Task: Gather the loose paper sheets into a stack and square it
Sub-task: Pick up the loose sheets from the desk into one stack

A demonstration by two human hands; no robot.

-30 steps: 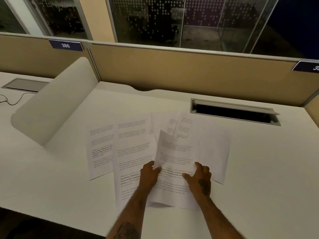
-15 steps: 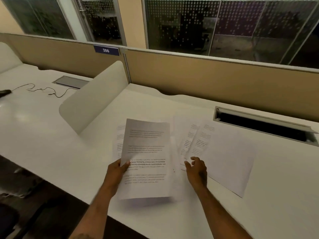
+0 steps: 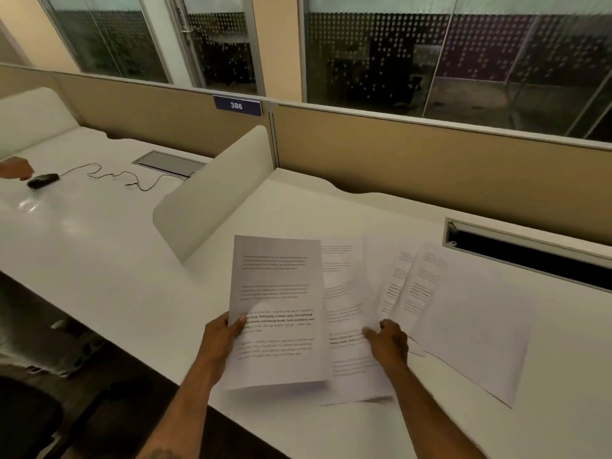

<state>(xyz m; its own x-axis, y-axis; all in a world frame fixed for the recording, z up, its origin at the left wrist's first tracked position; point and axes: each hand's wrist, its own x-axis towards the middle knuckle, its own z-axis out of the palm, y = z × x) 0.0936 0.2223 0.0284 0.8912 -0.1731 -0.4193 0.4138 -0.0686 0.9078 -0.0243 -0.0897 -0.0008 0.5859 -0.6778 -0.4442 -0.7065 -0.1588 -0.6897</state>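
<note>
Still loose, printed paper sheets (image 3: pixel 430 303) fanned on desk (image 3: pixel 99 260), left hand (image 3: pixel 220 339) lifting one

Left hand (image 3: pixel 221 336) pinches printed sheet (image 3: pixel 278 309) at its left edge, lifted off white desk (image 3: pixel 132 276). Right hand (image 3: pixel 389 342) rests fingers-down on loose overlapping sheets (image 3: pixel 463 313) spread alongside.

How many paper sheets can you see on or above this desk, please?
5, possibly more hidden. One held sheet in the left hand; one under the right hand, its top at; two narrow overlapped strips and; one blank sheet rightmost.
</note>
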